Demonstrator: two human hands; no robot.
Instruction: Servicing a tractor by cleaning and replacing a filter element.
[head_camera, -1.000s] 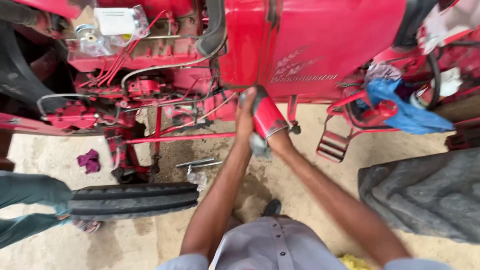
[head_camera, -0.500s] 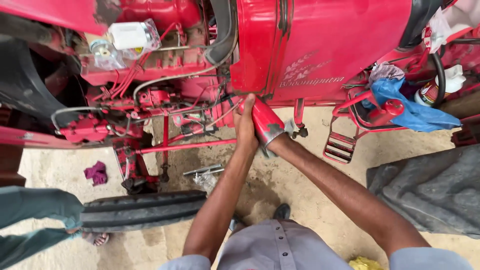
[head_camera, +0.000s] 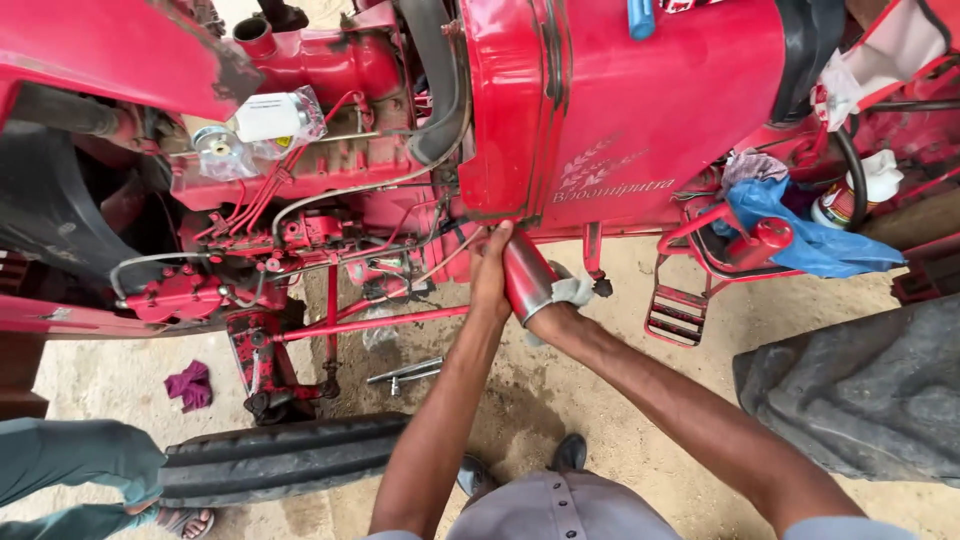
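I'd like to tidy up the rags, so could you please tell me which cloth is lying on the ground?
The small magenta cloth, on the sandy ground at left. The blue cloth is draped on the tractor, and the grey rag is by the right hand.

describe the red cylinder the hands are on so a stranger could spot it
Start at the big red tractor body and drop to its lower edge, near the middle. There the left hand and right hand grip a short red canister, tilted. Unlike the fixed engine parts beside it, it is smooth, glossy and hand-held.
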